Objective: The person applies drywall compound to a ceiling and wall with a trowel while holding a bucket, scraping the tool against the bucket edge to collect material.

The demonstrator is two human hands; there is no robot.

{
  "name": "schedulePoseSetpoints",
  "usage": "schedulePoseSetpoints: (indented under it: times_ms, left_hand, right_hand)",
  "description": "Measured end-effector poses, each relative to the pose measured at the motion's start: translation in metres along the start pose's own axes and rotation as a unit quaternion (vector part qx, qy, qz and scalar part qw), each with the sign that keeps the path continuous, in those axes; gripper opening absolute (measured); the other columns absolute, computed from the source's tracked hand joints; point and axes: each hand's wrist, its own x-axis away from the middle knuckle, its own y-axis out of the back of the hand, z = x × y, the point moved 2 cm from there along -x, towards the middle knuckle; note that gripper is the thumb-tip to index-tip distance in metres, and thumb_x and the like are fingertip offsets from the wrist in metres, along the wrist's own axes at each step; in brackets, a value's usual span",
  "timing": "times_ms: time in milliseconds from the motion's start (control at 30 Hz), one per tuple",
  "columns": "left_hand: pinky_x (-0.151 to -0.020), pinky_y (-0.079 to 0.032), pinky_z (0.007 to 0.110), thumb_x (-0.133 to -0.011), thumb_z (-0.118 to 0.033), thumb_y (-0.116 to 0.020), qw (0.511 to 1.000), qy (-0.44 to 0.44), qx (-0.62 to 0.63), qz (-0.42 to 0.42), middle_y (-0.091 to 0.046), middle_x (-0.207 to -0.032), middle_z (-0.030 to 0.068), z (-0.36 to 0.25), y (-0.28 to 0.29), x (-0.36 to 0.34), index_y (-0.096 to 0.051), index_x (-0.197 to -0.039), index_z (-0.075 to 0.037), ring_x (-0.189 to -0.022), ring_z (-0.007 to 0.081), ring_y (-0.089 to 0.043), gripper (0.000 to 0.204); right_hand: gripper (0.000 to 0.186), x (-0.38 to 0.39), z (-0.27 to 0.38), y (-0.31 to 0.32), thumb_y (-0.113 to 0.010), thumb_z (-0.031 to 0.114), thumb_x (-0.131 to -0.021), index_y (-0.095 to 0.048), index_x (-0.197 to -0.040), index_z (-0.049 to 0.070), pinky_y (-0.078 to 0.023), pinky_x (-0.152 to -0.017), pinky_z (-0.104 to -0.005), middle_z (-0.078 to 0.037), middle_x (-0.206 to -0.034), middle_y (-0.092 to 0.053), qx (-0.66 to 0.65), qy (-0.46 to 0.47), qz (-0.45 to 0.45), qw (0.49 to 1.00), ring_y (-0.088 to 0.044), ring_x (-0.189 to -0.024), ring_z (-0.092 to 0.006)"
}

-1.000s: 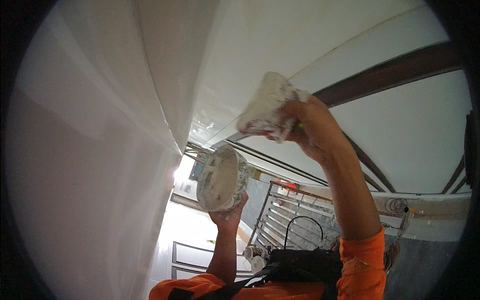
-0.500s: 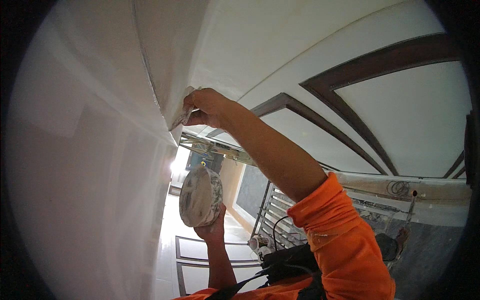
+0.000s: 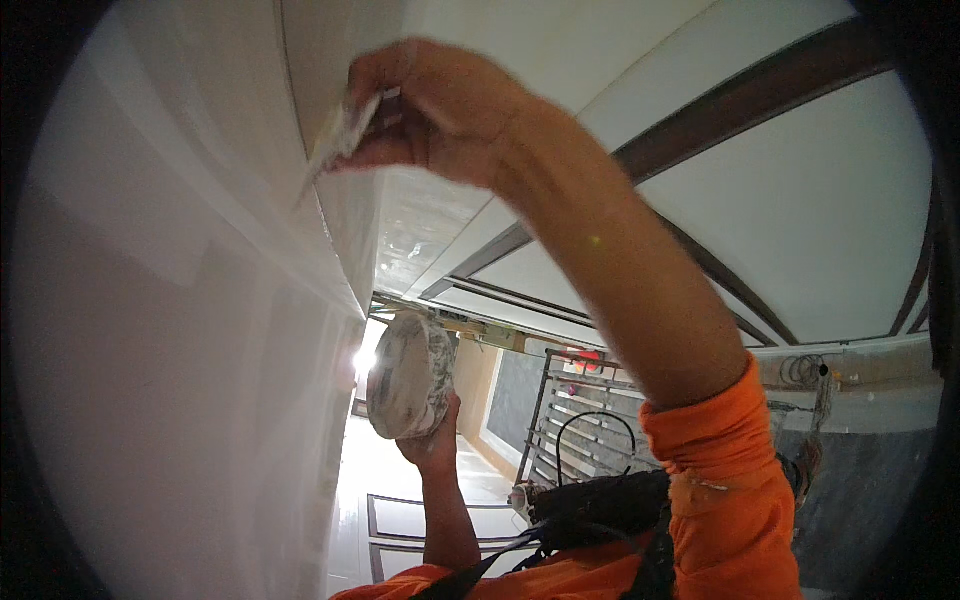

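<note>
My right hand [image 3: 430, 115] is raised, fingers closed around a thin, pale-smeared putty scraper [image 3: 345, 135]. The blade's tip meets or nearly meets a long edge line [image 3: 328, 230] on the smooth white plastered surface [image 3: 190, 330]. Lower down, my left hand [image 3: 435, 440] grips a round, shallow tub [image 3: 405, 375] from below and its near side. White, dried-looking smears coat the tub's wall, and its broad round face is tilted to the left. My left fingers are mostly hidden behind it.
White panels with dark brown frames [image 3: 740, 90] stretch along the right. Below are a metal slatted railing [image 3: 575, 400], a coil of cable [image 3: 800, 372] on a ledge and a black bag [image 3: 600, 510] against my body. Bright light comes in beside the tub.
My right hand with the scraper has moved up along the edge line, nearer to me. The left hand and tub have shifted only slightly, and the view has tilted a little.
</note>
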Motion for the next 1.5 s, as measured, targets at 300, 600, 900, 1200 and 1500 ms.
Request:
schedulePoseSetpoints:
  times_ms: [300,600,900,1200,1500]
  left_hand:
    - [-0.105,-0.019,0.062,-0.093,-0.032,-0.043,0.895,0.148,0.416,0.068,-0.024,-0.143,0.0203,-0.008,-0.051,-0.002,-0.028,-0.138,-0.005,-0.13,0.0434,-0.022,0.054]
    - [-0.094,-0.031,0.065,-0.09,-0.039,-0.047,0.978,0.088,0.185,0.035,-0.03,-0.141,0.0157,-0.005,-0.04,-0.008,-0.034,-0.135,-0.013,-0.127,0.04,-0.03,0.054]
    - [-0.093,-0.031,0.064,-0.089,-0.041,-0.047,1.0,-0.008,-0.016,-0.012,-0.032,-0.141,0.014,0.014,0.018,0.002,-0.036,-0.134,-0.014,-0.127,0.0393,-0.031,0.054]
    - [-0.093,-0.03,0.063,-0.089,-0.039,-0.048,0.92,0.088,0.368,-0.104,-0.033,-0.14,0.0135,0.003,0.027,-0.008,-0.038,-0.134,-0.014,-0.127,0.0391,-0.031,0.052]
    - [-0.099,-0.029,0.061,-0.094,-0.028,-0.042,0.945,0.077,0.316,-0.028,-0.029,-0.142,0.018,0.001,0.021,0.003,-0.035,-0.134,-0.007,-0.128,0.0396,-0.029,0.045]
  right_hand:
    - [0.033,0.094,0.134,-0.079,-0.046,-0.001,-0.084,-0.047,-0.116,-0.007,-0.045,-0.095,-0.0413,-0.026,-0.115,-0.051,0.05,0.124,-0.02,0.991,-0.052,-0.108,-0.0341]
    - [0.038,0.056,0.093,-0.034,-0.054,-0.006,-0.07,-0.055,-0.107,0.001,-0.053,-0.081,-0.0407,-0.021,-0.098,-0.059,0.482,0.636,-0.237,0.554,-0.061,-0.086,-0.036]
    - [0.063,-0.006,-0.106,0.033,-0.052,-0.015,-0.061,-0.057,-0.117,0.013,-0.038,-0.103,-0.0408,-0.011,-0.125,-0.053,0.51,0.581,-0.12,0.623,-0.046,-0.122,-0.0275]
    - [0.043,0.018,-0.162,0.05,-0.055,-0.002,-0.076,-0.058,-0.117,0.014,-0.046,-0.093,-0.0407,-0.013,-0.114,-0.059,0.519,0.204,-0.112,0.823,-0.059,-0.103,-0.0268]
    - [0.02,-0.007,-0.038,-0.02,-0.048,0.002,-0.082,-0.048,-0.098,-0.01,-0.059,-0.076,-0.0359,-0.022,-0.093,-0.056,0.042,-0.041,-0.013,0.998,-0.064,-0.082,-0.0342]
